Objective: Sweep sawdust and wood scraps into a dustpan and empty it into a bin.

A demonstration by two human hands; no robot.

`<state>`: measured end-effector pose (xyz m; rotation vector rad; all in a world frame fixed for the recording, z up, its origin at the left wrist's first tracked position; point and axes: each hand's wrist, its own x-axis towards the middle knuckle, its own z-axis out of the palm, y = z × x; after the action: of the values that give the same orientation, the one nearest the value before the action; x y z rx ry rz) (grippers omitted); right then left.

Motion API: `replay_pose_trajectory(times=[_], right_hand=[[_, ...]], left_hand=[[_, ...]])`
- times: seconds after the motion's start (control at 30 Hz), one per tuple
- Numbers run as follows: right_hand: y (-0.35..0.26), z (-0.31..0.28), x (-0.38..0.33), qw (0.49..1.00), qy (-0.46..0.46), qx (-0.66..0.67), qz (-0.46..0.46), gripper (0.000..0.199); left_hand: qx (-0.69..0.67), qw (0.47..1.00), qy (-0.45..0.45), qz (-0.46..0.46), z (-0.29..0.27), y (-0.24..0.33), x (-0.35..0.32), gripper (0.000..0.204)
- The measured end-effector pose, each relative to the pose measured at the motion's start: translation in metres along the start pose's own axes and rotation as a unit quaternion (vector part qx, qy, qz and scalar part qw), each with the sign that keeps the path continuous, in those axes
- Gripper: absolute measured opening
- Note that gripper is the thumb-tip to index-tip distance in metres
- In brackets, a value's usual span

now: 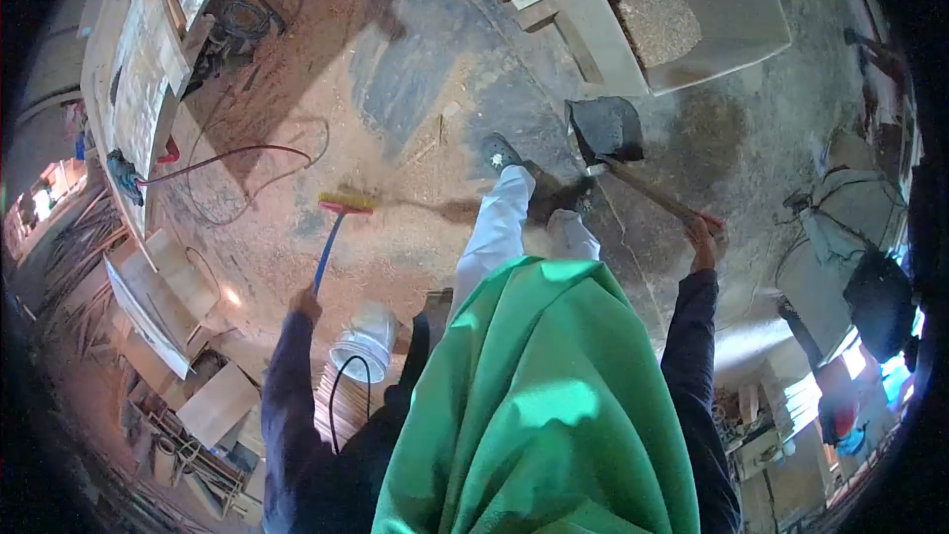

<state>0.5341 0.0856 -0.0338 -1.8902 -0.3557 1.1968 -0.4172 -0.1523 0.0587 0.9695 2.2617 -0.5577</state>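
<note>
My left hand (305,305) is closed around the blue handle of a broom (328,252). Its red head with yellow bristles rests on the dusty floor, left of my feet. On the other side, my right hand (704,240) grips the end of a wooden-handled shovel (647,184). The shovel's dark, wide blade (606,129) lies at or close to the floor, ahead and right of my shoe. Both hands are small in the picture, and their fingers show only in part. Green cloth (554,386) covers the lower middle of the view.
A large pale box (722,64) with wood shavings inside lies at the far right. Sawdust covers the floor (395,158). A red hose (237,151) trails beside a worktable (138,40) at left. A white bucket (364,341) stands near my left arm. Boards (215,403) lean at lower left.
</note>
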Motion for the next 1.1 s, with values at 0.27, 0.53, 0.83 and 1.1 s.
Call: replay_pose_trajectory(times=[0.27,0.53,0.83,1.1], right_hand=[[-0.034,-0.012,-0.015,0.998,0.031,-0.048,-0.014,0.028],[-0.04,-0.015,-0.027,0.998,0.029,-0.046,0.012,0.03],[-0.038,-0.016,-0.03,0.999,0.042,-0.003,0.002,0.025],[-0.036,-0.022,-0.024,1.0,0.01,-0.017,0.002,0.028]], left_hand=[[-0.012,0.963,-0.006,0.269,-0.051,0.302,-0.104,0.048],[0.016,0.919,0.003,0.394,0.021,0.486,0.051,0.051],[0.151,0.934,-0.109,0.306,0.053,0.35,0.067,0.064],[0.267,0.945,-0.166,0.093,0.066,0.175,0.004,0.052]])
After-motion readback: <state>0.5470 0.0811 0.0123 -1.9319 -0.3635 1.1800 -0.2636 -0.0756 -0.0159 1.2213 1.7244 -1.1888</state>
